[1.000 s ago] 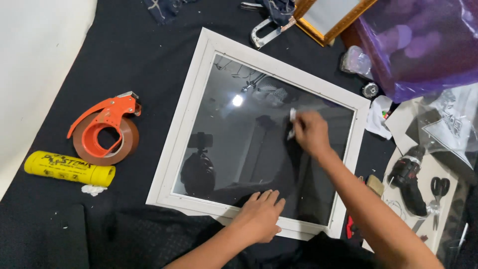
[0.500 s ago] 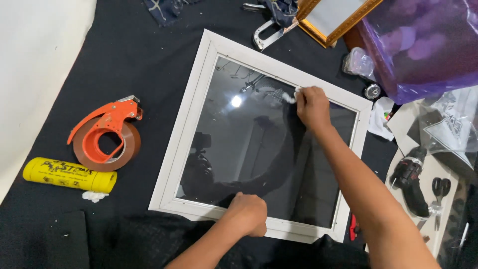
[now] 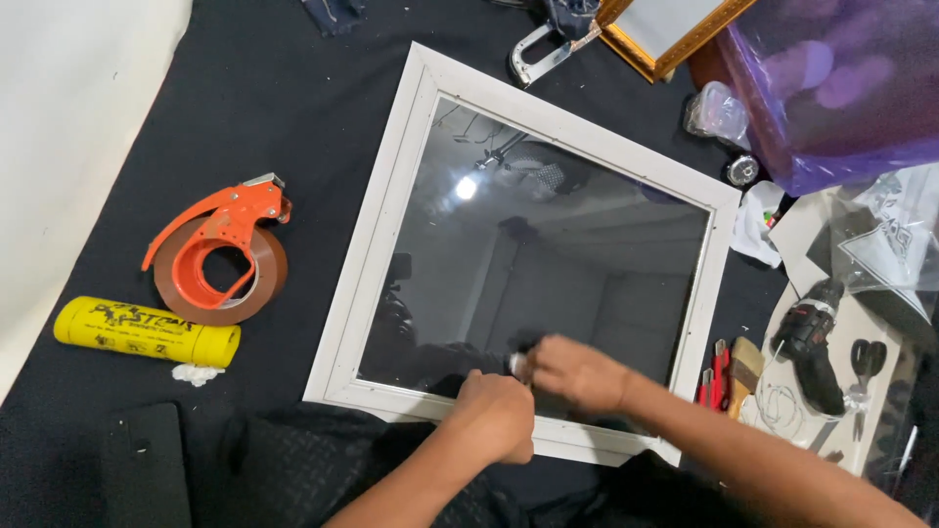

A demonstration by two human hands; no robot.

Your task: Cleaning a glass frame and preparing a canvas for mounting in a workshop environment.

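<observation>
A white picture frame [image 3: 377,235] with a dark reflective glass pane [image 3: 548,244] lies tilted on a black cloth. My right hand [image 3: 577,372] sits on the glass near the frame's bottom edge, its fingers closed on a small white wad [image 3: 515,364]. My left hand [image 3: 494,416] is curled beside it, knuckles over the lower rail of the frame, touching the right hand's fingertips. Whether the left hand also grips the wad is hidden.
An orange tape dispenser [image 3: 220,259] and a yellow tube [image 3: 147,330] lie left of the frame. A gold frame [image 3: 665,34], a purple bag [image 3: 841,88], a cordless drill [image 3: 812,342], scissors [image 3: 866,362] and a metal clamp [image 3: 533,54] crowd the top and right.
My right hand has moved with the white wad from the glass's upper right corner down to its bottom edge. My left hand has curled and met it there.
</observation>
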